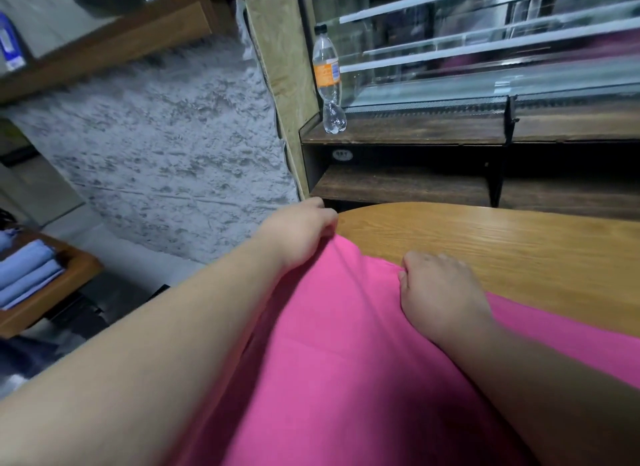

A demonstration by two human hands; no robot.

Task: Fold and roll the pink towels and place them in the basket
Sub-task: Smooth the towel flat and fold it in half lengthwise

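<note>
Head cam, one frame. What I see:

- Pink towel (346,344) lies spread over the near part of the tabletop (502,243). It runs from the far-left rounded corner back toward the camera and fills the lower middle of the view. Its left side seems to hang past the tabletop edge, but the left forearm blocks that, so I can't confirm.
- Left hand (301,230) is at the towel's far corner, right at the tabletop's curved edge. Fingers are curled down and pinching the cloth there. The fabric puckers into a ridge under the grip.
- Right hand (440,289) is knuckles up on the towel's far edge, near the left hand but apart from it. Fingers are curled under and bunched on the hem, so I read it as gripping the towel.
- The towel edge runs between the two hands with a few soft creases.

Around it:
- Clear plastic bottle (327,77) with an orange label stands upright on a dark wooden shelf (415,131) beyond the tabletop, beside a glass display case (485,49).
- Grey shaggy rug (156,136) covers the floor on the left.
- Folded blue towels (27,275) sit in a wooden tray (69,275) at far left, well apart from the pink one.
</note>
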